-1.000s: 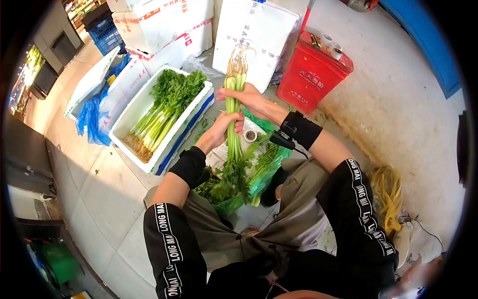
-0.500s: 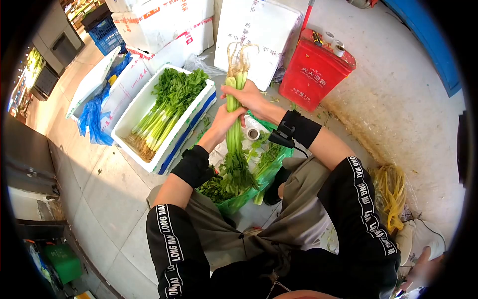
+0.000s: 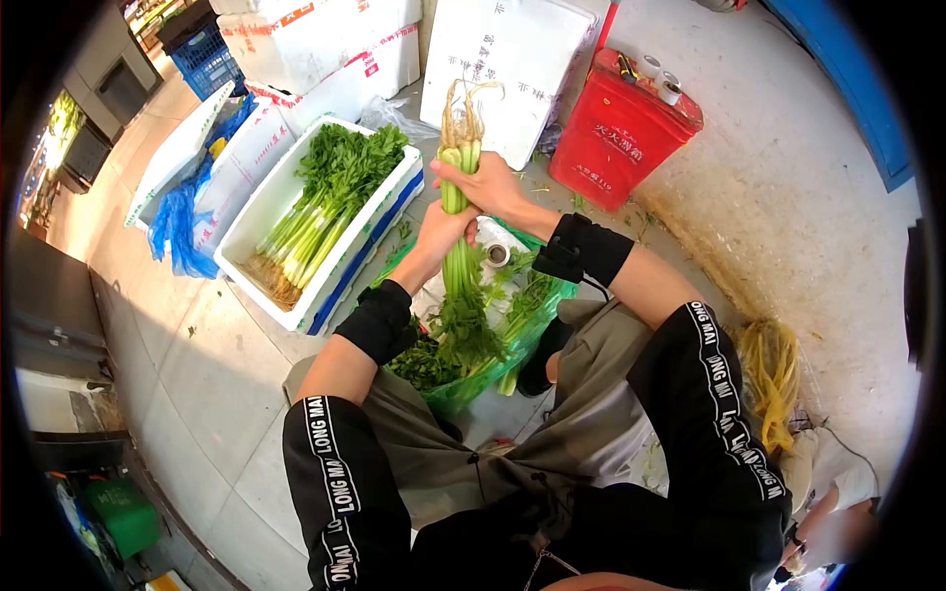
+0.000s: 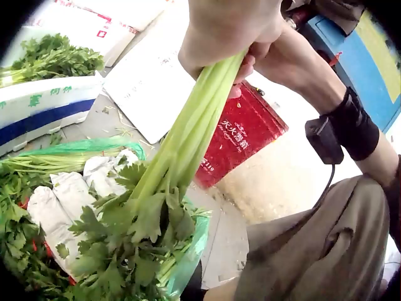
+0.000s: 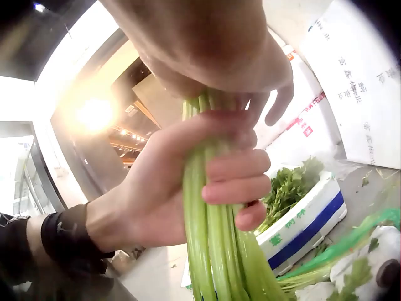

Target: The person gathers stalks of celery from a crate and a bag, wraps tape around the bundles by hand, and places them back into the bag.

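Observation:
Upright in both hands is a bunch of celery (image 3: 459,266), roots at the top and leaves hanging down. The left hand (image 3: 440,236) grips the stalks around their middle; in the right wrist view its fingers (image 5: 238,179) wrap the stalks. Just above it, the right hand (image 3: 490,187) holds the bunch below the roots, its thumb across the stalks. Under the leaves lies a green plastic bag (image 3: 473,386) with more celery and white wrapped bundles (image 4: 69,200). More celery (image 3: 330,207) fills a white foam box (image 3: 239,212) on the left.
A red bin (image 3: 619,138) with tape rolls (image 3: 669,91) on top stands at the back right. White boxes (image 3: 325,49) are stacked behind the foam box, beside a leaning white panel (image 3: 498,59). A yellow net bag (image 3: 769,379) lies by the right wall.
Both hands keep their grip on the celery. Over the last second the left hand has risen slightly along the stalks, closer to the right hand, and the leaves have swung a little left.

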Action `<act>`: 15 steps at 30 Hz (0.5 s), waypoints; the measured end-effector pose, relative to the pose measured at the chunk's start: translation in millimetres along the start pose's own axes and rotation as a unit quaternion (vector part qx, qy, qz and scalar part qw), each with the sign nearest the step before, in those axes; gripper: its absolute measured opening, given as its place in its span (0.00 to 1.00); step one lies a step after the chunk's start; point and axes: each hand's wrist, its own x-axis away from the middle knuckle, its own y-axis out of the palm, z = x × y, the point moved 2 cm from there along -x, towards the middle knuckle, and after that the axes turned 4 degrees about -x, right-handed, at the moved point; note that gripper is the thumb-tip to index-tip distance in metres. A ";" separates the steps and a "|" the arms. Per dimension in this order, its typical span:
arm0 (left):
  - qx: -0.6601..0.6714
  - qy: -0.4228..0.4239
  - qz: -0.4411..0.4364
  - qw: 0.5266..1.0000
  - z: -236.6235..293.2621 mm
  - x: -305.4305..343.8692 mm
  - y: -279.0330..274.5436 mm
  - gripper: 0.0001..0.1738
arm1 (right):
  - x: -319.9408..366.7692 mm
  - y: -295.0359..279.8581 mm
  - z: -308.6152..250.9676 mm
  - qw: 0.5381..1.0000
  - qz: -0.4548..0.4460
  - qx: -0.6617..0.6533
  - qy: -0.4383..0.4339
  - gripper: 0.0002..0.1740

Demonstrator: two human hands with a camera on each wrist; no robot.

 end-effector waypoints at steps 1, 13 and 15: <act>0.012 -0.008 0.016 1.000 -4.8 -2.3 -1.1 0.11 | -2.3 -0.8 3.7 1.000 -0.001 0.001 0.001 0.26; -0.038 -0.013 0.038 0.998 2.7 3.5 -3.2 0.10 | 5.4 9.4 -3.9 0.990 -0.004 -0.133 -0.050 0.27; -0.014 -0.011 0.047 0.999 -2.5 1.1 -2.5 0.09 | 3.4 11.3 -2.0 0.989 -0.017 -0.137 -0.043 0.23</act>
